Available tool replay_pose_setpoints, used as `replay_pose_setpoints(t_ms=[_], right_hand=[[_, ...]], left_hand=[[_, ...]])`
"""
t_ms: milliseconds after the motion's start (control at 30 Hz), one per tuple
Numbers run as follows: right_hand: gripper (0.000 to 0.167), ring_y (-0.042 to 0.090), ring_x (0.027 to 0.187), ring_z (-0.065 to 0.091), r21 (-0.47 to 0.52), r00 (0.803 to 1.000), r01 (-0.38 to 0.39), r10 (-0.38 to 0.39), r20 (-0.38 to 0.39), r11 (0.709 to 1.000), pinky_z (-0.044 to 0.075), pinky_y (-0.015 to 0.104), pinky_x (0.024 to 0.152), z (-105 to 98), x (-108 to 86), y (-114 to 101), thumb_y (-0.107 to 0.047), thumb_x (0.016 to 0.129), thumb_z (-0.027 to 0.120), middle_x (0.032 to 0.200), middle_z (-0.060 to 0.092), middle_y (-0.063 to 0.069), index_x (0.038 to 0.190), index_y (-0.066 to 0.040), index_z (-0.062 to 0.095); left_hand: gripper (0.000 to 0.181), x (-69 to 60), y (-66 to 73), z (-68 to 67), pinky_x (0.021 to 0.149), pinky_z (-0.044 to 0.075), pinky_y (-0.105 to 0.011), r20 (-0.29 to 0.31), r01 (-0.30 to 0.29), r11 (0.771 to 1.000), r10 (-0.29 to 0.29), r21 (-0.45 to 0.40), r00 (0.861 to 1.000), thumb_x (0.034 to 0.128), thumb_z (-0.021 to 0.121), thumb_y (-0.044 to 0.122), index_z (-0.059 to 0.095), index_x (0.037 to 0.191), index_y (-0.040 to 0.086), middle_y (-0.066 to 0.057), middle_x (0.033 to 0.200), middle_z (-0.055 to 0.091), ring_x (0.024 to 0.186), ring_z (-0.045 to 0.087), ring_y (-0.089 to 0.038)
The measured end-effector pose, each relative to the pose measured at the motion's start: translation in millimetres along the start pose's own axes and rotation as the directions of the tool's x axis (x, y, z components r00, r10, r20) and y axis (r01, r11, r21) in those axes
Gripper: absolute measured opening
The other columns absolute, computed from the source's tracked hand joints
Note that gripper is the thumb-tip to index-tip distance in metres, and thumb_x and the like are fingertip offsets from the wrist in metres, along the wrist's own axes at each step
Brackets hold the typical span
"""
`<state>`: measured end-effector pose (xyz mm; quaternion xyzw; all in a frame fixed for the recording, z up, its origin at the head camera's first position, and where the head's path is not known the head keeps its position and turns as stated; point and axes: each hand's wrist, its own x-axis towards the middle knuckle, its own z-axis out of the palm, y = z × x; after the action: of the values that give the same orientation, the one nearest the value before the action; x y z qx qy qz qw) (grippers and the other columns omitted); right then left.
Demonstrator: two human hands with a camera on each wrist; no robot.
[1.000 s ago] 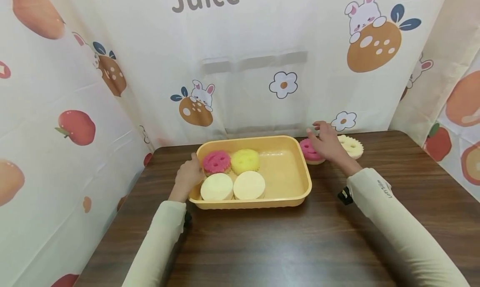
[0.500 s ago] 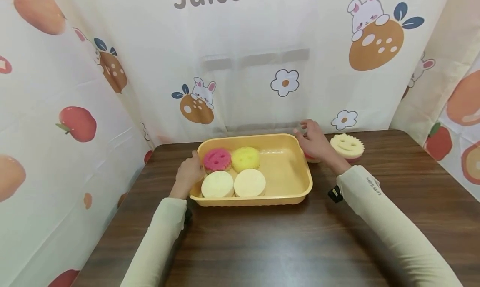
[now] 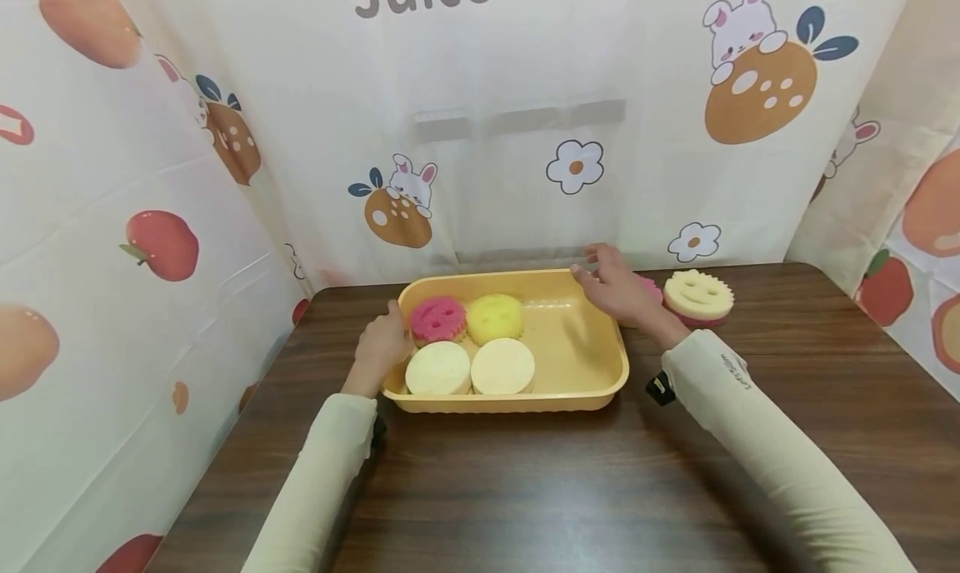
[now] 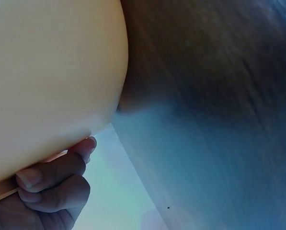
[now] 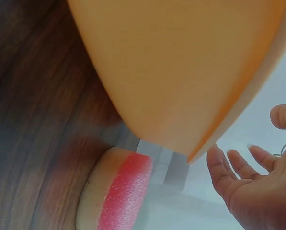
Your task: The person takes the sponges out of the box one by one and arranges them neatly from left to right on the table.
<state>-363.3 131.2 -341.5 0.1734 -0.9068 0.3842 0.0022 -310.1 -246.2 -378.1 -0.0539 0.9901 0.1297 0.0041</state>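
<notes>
A yellow plastic tray [image 3: 573, 365] stands on the table. My left hand [image 3: 381, 340] grips its left rim; in the left wrist view the fingers [image 4: 61, 191] curl against the tray's outer wall. Inside are a pink smiley sponge [image 3: 438, 319], a yellow smiley sponge [image 3: 495, 319] and two cream round sponges [image 3: 438, 369] in front of them. My right hand [image 3: 618, 290] hovers above the tray's back right corner, fingers loosely spread, holding nothing. Partly hidden behind it, a pink-and-cream sponge [image 5: 119, 191] lies on the table outside the tray.
A cream smiley sponge [image 3: 699, 296] with a pink underside lies farther right on the brown wooden table [image 3: 525, 481]. A printed fabric backdrop [image 3: 495, 181] hangs close behind the table, with more fabric at both sides.
My right hand has moved left, from over the pink sponge beside the tray to the tray's back right corner. The left hand stays at the left rim.
</notes>
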Motion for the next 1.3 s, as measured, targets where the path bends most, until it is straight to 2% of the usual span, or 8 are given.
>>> replay_pose_setpoints(t_ms=[233, 433, 800, 1067, 1300], right_hand=[[0.061, 0.042, 0.126, 0.047, -0.014, 0.998, -0.007, 0.008, 0.055, 1.000, 0.040, 0.057, 0.107, -2, 2.8, -9, -0.040, 0.105, 0.041, 0.146, 0.037, 0.028, 0.146, 0.004, 0.029], [0.057, 0.044, 0.126, 0.050, -0.051, 0.997, 0.021, -0.017, 0.078, 0.998, 0.041, 0.057, 0.106, -2, 8.4, -19, -0.037, 0.105, 0.042, 0.143, 0.041, 0.028, 0.142, 0.005, 0.035], [0.057, 0.045, 0.134, 0.044, -0.146, 0.987, 0.016, 0.008, 0.161, 0.989, 0.036, 0.058, 0.111, -5, 17.9, -32, -0.037, 0.105, 0.041, 0.143, 0.045, 0.029, 0.142, 0.005, 0.040], [0.058, 0.045, 0.132, 0.047, -0.187, 0.978, 0.008, 0.032, 0.207, 0.982, 0.039, 0.058, 0.109, -1, 24.1, -38, -0.043, 0.105, 0.039, 0.143, 0.048, 0.029, 0.141, 0.002, 0.042], [0.059, 0.044, 0.132, 0.050, -0.187, 0.974, 0.018, 0.025, 0.226, 0.982, 0.040, 0.058, 0.110, 3, 30.7, -40, -0.045, 0.104, 0.039, 0.143, 0.050, 0.026, 0.142, 0.000, 0.041]], left_hand=[[0.070, -0.2, 0.5, -1.4, 0.080, 0.056, -0.054, 0.007, 0.004, 1.000, -0.004, -0.004, 1.000, 0.0940, 0.053, 0.019, 0.021, 0.149, -0.010, -0.027, 0.102, 0.067, 0.089, 0.068, -0.040], [0.069, 0.4, 0.3, -1.6, 0.079, 0.056, -0.054, 0.022, 0.013, 1.000, -0.013, 0.002, 1.000, 0.0959, 0.051, 0.019, 0.019, 0.150, -0.009, -0.028, 0.105, 0.067, 0.089, 0.068, -0.039], [0.071, 0.0, -0.6, -0.8, 0.080, 0.056, -0.054, 0.010, 0.011, 1.000, -0.011, -0.004, 1.000, 0.0927, 0.055, 0.019, 0.022, 0.149, -0.009, -0.028, 0.105, 0.067, 0.090, 0.068, -0.040], [0.070, -0.5, 0.4, 0.7, 0.083, 0.056, -0.055, -0.011, 0.008, 1.000, -0.008, -0.011, 1.000, 0.0930, 0.056, 0.020, 0.024, 0.148, -0.008, -0.027, 0.106, 0.067, 0.092, 0.068, -0.040], [0.071, 1.2, -0.2, 2.3, 0.076, 0.056, -0.054, -0.028, -0.001, 1.000, 0.001, 0.021, 1.000, 0.0916, 0.057, 0.021, 0.025, 0.147, -0.010, -0.027, 0.100, 0.069, 0.089, 0.069, -0.042]])
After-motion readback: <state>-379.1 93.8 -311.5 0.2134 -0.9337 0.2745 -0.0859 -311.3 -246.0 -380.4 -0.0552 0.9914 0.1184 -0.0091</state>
